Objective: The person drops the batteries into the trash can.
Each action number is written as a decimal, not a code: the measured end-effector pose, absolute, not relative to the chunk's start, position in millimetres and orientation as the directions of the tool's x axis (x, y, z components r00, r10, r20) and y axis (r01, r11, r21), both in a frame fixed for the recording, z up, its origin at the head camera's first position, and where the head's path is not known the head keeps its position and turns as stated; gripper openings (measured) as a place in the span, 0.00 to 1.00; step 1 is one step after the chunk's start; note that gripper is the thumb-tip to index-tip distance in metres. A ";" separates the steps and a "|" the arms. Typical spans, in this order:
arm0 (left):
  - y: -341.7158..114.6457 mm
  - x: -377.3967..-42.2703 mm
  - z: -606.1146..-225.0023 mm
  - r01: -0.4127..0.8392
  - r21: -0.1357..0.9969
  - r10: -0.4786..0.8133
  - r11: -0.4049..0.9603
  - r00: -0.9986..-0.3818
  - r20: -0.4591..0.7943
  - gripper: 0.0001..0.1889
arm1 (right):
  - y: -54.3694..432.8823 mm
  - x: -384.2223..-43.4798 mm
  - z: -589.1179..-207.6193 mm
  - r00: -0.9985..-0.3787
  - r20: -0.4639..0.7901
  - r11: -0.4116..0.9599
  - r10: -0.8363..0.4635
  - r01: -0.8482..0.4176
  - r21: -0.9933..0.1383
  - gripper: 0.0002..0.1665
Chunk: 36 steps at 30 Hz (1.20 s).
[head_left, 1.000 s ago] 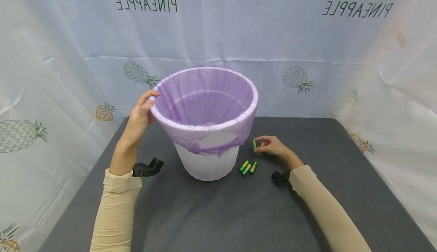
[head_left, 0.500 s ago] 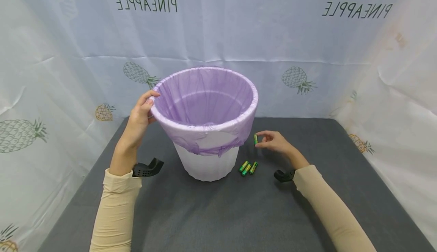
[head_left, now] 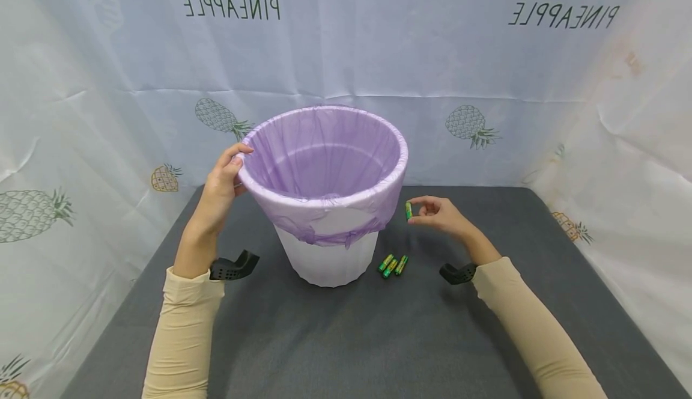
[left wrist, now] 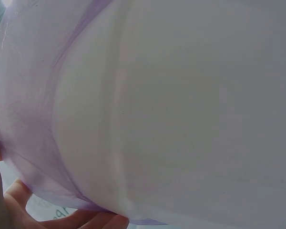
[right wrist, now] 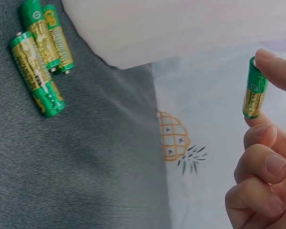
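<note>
A white trash can (head_left: 330, 261) lined with a purple bag (head_left: 330, 173) stands on the dark cloth. My left hand (head_left: 221, 176) grips its rim at the left, fingers over the edge; the left wrist view shows fingers (left wrist: 105, 220) against the bag and the can's outer wall. To the right of the can, my right hand (head_left: 439, 213) pinches a green and gold battery (right wrist: 255, 90) by its two ends, between thumb and fingertip. The hand is raised above the cloth, below rim height. Three more batteries (right wrist: 36, 74) lie together on the cloth near the can's base.
The table's dark cloth (head_left: 324, 339) reaches back to a white curtain (head_left: 486, 56) printed with pineapples, with more fabric at both sides. A black wrist mount (head_left: 458, 274) sits on the right wrist, another mount (head_left: 235, 265) on the left.
My right hand has risen and shifted slightly right and away with the pinched battery. The left hand, the can and the three batteries on the cloth stay where they were.
</note>
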State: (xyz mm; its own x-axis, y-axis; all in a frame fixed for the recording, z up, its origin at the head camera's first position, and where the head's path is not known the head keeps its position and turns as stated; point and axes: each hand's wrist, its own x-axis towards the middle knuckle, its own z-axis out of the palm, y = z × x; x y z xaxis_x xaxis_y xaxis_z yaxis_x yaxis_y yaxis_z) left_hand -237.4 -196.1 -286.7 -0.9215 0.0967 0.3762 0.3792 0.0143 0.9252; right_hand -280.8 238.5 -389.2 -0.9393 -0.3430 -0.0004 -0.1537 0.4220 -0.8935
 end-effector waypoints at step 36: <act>-196.2 -235.8 -285.9 0.376 0.926 0.100 0.032 -0.923 0.372 0.10 | 233.6 -245.6 -309.7 -0.919 0.182 0.285 -0.349 -0.289 -0.914 0.24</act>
